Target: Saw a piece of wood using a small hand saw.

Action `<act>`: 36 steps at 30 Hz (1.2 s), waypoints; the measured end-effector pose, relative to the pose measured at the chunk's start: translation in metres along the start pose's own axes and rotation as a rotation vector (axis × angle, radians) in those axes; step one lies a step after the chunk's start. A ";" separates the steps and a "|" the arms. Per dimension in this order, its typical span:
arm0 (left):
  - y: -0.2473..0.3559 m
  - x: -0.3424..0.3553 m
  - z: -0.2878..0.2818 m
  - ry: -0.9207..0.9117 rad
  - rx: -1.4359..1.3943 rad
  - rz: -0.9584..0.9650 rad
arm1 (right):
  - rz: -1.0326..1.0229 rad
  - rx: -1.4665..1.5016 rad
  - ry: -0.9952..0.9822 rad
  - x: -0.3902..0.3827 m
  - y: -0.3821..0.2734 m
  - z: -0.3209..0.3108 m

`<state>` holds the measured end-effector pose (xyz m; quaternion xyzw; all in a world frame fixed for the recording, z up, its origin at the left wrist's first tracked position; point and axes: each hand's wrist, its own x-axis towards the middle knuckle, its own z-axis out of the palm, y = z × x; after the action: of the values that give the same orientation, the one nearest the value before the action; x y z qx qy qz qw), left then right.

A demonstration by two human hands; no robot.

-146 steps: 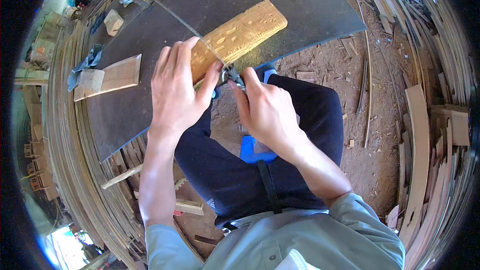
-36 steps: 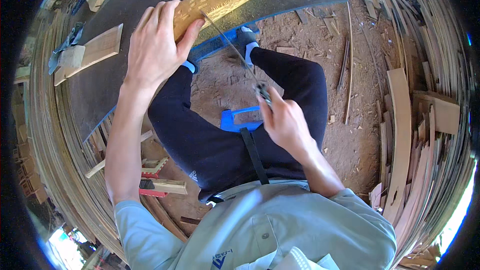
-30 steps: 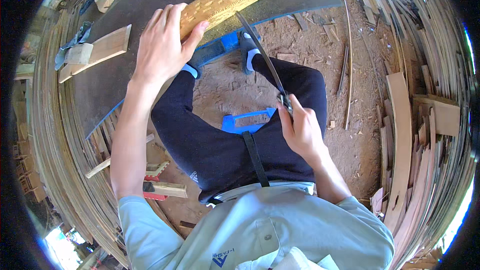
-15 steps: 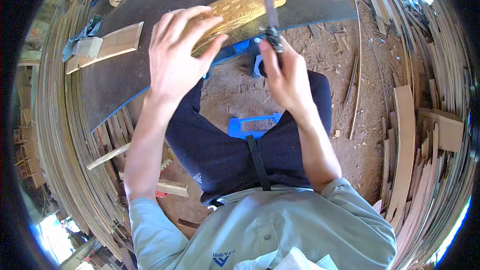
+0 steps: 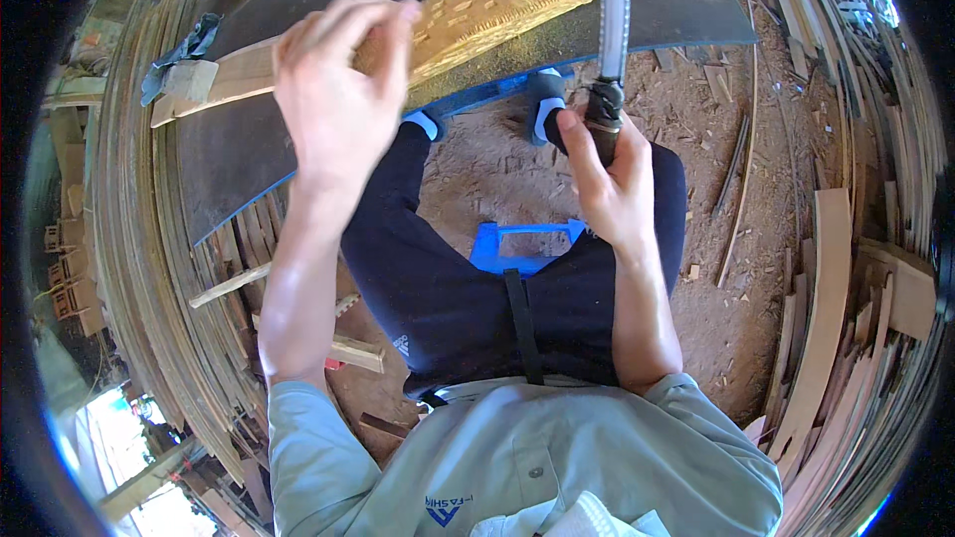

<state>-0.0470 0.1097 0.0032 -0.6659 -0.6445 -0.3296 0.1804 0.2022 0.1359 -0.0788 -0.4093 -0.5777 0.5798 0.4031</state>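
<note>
A long yellowish wooden block (image 5: 497,10) lies on the dark tabletop, its upper face marked with rows of small notches. My left hand (image 5: 338,89) is over its left end, thumb and forefinger curled together into a ring. Wood shows through that gap; whether anything is pinched at the fingertips I cannot make out. My right hand (image 5: 617,179) grips the dark handle of a tool with a long, narrow, flat metal blade (image 5: 614,10), dotted along its edges. The blade points away from me, just right of the block and apart from it.
Yellow sawdust lies along the blue-edged dark table (image 5: 686,10). On its left are a pale board (image 5: 239,75), a small wood block (image 5: 189,82) and a blue-grey cloth (image 5: 196,38). Long timber strips (image 5: 129,219) stack at both sides. A blue plastic stool (image 5: 527,249) shows between my legs.
My left hand has gone from spread fingers to a curled pinch, slightly higher. My right hand and the bladed tool have moved right and toward me, away from the block. The whole view has shifted slightly.
</note>
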 end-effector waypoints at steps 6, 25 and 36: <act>0.006 0.004 -0.010 -0.078 -0.024 -0.131 | 0.053 -0.028 0.009 -0.010 0.009 -0.012; 0.011 -0.001 0.003 -0.110 -0.063 0.077 | 0.064 -0.002 -0.056 -0.024 0.011 -0.013; -0.003 -0.004 -0.011 -0.180 -0.335 0.148 | 0.076 -0.058 -0.128 -0.024 0.005 0.000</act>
<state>-0.0521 0.1000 0.0077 -0.7590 -0.5433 -0.3573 0.0327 0.2108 0.1132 -0.0837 -0.4044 -0.6029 0.6026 0.3313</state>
